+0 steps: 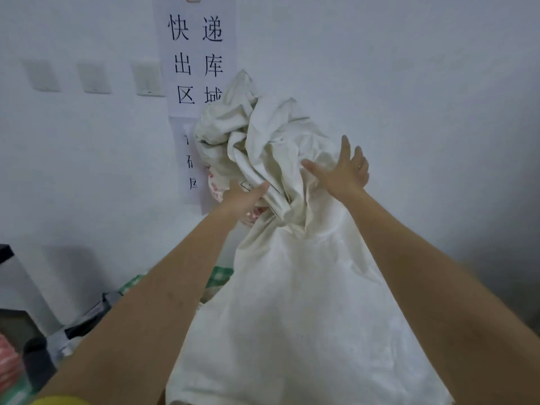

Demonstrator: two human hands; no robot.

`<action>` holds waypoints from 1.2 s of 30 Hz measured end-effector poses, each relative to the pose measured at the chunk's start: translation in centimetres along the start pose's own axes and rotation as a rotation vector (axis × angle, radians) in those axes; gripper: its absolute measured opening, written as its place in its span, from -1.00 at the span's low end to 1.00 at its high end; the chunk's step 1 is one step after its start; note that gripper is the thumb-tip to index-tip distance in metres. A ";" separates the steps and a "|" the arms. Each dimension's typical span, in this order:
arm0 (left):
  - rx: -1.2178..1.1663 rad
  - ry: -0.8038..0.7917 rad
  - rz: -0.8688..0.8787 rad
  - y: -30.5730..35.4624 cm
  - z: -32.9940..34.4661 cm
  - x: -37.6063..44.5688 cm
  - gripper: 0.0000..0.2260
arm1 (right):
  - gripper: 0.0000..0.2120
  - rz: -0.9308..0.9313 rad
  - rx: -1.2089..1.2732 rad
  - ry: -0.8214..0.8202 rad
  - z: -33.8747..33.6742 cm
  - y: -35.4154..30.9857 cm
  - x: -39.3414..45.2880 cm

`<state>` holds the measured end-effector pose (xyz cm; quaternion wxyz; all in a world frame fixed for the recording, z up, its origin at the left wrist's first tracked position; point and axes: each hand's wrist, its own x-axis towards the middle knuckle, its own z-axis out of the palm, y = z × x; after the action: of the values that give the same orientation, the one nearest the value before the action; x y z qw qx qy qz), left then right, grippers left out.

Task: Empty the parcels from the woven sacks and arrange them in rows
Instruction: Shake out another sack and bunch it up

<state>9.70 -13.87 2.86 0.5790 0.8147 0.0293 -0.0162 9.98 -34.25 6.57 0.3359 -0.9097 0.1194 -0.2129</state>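
One white woven sack [295, 302] hangs upended before the wall, held aloft by two hands: the left hand [244, 200] grips a bunched fold, the right hand [343, 173] lies splayed flat against the cloth. With one grip only, the sack could slip and dump unevenly. At least two parcels [87, 323] show at lower left; others are obscured.

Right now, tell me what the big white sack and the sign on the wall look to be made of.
White sack: looks like woven plastic fabric, matte with a faint sheen; it bunches into stiff, sharp creases where the left hand grips it. The weave itself is too blurred to confirm.
Wall sign: seems plain white paper, flat against the wall, with black printed characters.
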 end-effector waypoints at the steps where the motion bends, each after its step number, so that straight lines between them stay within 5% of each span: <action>1: -0.046 -0.033 -0.008 0.3 0.1 0.9 -0.12 | 0.11 0.044 0.017 -0.011 -0.1 -0.3 1.1; 6: -0.206 -0.095 0.008 2.1 1.3 4.9 0.02 | 0.39 0.177 0.109 -0.212 1.6 -0.2 5.7; 8: -0.252 -0.078 0.020 2.1 1.6 6.1 -0.07 | 0.56 0.206 0.272 -0.318 2.8 0.1 6.7; 12: -0.394 -0.097 0.062 2.0 2.4 6.7 -0.37 | 0.24 0.253 0.191 -0.432 4.5 0.6 6.4; 16: -0.380 -0.122 0.086 1.4 2.9 7.1 -0.46 | 0.17 0.246 0.111 -0.620 6.0 0.6 6.3; 18: -0.323 -0.155 0.052 1.2 3.1 7.2 -0.53 | -0.11 0.208 0.128 -0.631 6.5 0.8 6.4; 20: -0.284 -0.151 0.036 1.1 3.0 7.3 -0.59 | -0.52 0.170 0.169 -0.587 6.3 0.4 5.4; 24: -0.299 -0.105 0.070 1.9 2.9 6.5 -0.67 | -0.94 0.111 0.287 -0.436 5.7 0.2 4.2; 30: -0.316 -0.001 0.230 7.8 1.7 2.7 -0.85 | -0.81 -0.040 0.488 -0.019 1.5 -3.2 2.3; 36: -0.403 0.000 0.552 18.7 -1.6 -3.2 -0.75 | -0.78 -0.251 0.919 0.201 -7.6 -10.5 -0.3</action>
<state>7.73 -18.61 21.21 0.7109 0.6611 -0.1895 0.1473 6.93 -30.61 18.61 0.6613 -0.6495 -0.0659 -0.3695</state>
